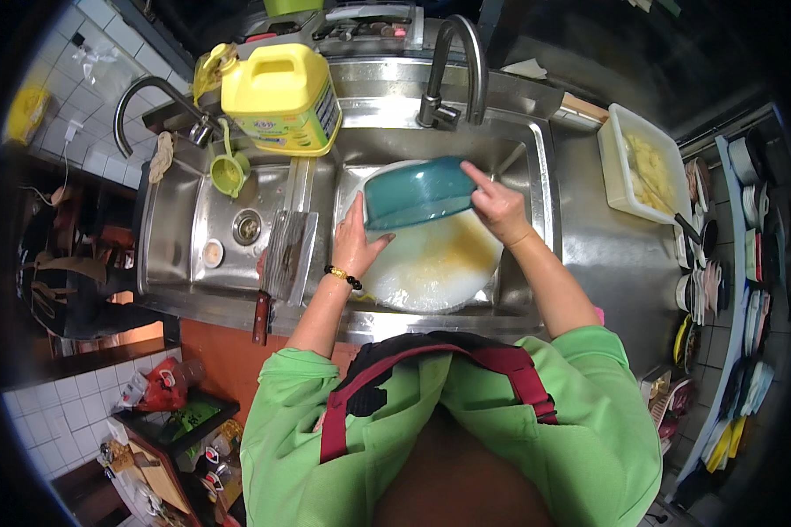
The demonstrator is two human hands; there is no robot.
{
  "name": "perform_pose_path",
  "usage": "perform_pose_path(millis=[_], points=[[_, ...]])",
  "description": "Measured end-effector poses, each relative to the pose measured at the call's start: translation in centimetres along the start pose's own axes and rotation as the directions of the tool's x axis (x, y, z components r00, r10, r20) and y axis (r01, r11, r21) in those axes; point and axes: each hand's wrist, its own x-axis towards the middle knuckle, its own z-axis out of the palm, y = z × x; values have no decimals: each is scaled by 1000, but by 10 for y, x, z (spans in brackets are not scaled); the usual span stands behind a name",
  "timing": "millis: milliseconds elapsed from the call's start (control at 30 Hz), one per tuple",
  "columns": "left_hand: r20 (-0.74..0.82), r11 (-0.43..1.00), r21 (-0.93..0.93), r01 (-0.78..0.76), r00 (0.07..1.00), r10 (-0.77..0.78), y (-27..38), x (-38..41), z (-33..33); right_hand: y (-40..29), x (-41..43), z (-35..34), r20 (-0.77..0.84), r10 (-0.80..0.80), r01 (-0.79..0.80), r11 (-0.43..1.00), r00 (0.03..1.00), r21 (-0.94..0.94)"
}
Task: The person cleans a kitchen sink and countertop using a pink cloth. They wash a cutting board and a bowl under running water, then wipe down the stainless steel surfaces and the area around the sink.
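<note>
Between my two hands a teal plastic basin [418, 191] is tilted on its side over the right sink bowl [517, 158]. My left hand [357, 238] presses on its left end, thumb spread out below. At the right end, my right hand [499, 205] grips the rim, with the index finger laid along the outside. Under the teal basin lies a large round white basin [395, 277], wet and shiny, with a yellowish-brown patch on its right side. The inside of the teal basin is mostly hidden from me.
A cleaver [287, 263] lies across the sink's left part, its handle over the front edge. A yellow jug [277, 99] stands behind the divider. Two faucets [465, 72] rise at the back. A green strainer [229, 174] sits in the left bowl. A white tub [606, 158] with yellow pieces stands right.
</note>
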Motion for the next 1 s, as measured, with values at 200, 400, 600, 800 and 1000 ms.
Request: perform_pose_path(millis=[200, 400, 600, 800, 1000], points=[[41, 961, 34, 274, 961, -275, -31, 4, -1, 37, 8, 25, 156, 119, -161, 940, 981, 300], [125, 864, -24, 503, 859, -496, -54, -23, 18, 75, 69, 66, 56, 446, -444, 856, 893, 265], [578, 315, -503, 805, 585, -570, -37, -14, 26, 117, 36, 83, 577, 370, -547, 821, 728, 164], [745, 104, -454, 885, 441, -501, -15, -5, 56, 121, -27, 53, 433, 580, -718, 471, 690, 512], [795, 54, -458, 887, 436, -422, -19, -7, 88, 73, -88, 17, 564, 654, -836, 207, 504, 508]])
